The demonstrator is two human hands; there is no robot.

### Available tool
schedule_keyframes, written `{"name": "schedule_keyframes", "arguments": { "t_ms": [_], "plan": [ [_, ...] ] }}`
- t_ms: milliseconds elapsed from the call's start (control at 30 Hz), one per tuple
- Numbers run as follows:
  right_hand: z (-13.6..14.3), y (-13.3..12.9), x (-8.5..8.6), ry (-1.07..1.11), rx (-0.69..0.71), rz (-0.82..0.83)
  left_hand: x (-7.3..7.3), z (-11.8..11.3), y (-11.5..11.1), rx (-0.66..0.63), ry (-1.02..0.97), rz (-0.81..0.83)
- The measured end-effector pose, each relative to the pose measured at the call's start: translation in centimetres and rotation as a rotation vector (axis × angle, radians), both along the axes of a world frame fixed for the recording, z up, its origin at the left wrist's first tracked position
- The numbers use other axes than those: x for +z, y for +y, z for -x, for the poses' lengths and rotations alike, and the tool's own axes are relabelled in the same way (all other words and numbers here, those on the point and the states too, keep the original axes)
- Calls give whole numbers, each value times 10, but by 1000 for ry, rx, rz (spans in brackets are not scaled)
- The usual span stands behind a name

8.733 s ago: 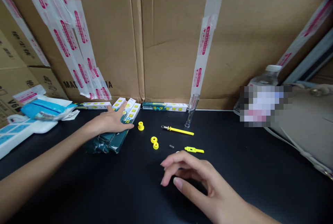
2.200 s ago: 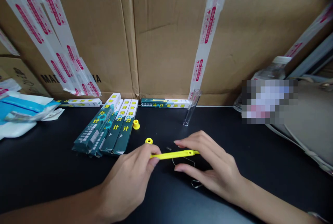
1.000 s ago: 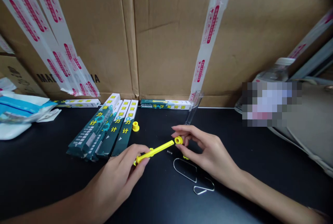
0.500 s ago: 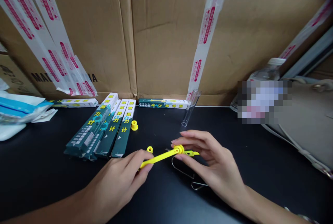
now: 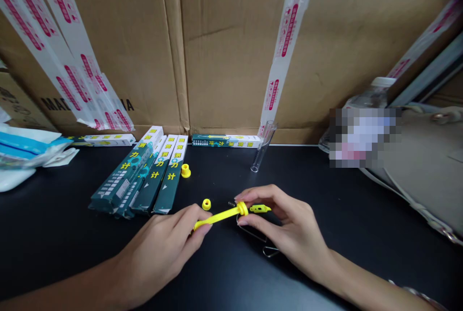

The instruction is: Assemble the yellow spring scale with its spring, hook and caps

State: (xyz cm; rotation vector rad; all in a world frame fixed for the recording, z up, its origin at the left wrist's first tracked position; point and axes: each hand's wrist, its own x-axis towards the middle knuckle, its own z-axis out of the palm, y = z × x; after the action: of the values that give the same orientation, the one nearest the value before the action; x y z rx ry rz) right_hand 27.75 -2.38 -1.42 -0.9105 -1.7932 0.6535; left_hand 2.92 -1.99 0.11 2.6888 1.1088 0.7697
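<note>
My left hand [image 5: 170, 241] pinches the lower left end of a slim yellow plastic rod [image 5: 220, 216], holding it tilted above the black table. At the rod's upper right end sits a yellow flanged cap [image 5: 242, 208], gripped between the thumb and fingers of my right hand [image 5: 289, 219]. Whether the rod passes into the cap or only touches it I cannot tell. A small flat yellow piece [image 5: 259, 209] shows behind my right hand. Near that hand lie a bent metal wire hook [image 5: 270, 251], partly covered, and a small dark spring [image 5: 231, 204]. A little yellow collar [image 5: 206, 204] rests beyond my left hand.
Several green-and-white long boxes [image 5: 125, 176] lie at the left, beside another yellow flanged cap [image 5: 185, 171]. A clear tube [image 5: 263, 149] leans near the cardboard wall [image 5: 231, 60]. A plastic bottle [image 5: 372, 96] and a grey bag [image 5: 423, 156] stand right; a blue-white packet [image 5: 29, 149] is left.
The yellow cap has turned and now covers the rod's holed end, which showed in front of it before. Both hands keep their grip; the view has shifted slightly.
</note>
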Motion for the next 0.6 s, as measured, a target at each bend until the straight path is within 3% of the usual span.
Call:
{"name": "schedule_keyframes", "arguments": {
  "t_ms": [167,367,600],
  "plan": [
    [0,1,2,-23,20,22,-4,1,0,6,-11,-12],
    [1,3,5,-45,38,-13,1,-1,1,-17,57,0],
    [5,2,7,-44,88,-117,-2,5,0,-45,10,140]
  ]
}}
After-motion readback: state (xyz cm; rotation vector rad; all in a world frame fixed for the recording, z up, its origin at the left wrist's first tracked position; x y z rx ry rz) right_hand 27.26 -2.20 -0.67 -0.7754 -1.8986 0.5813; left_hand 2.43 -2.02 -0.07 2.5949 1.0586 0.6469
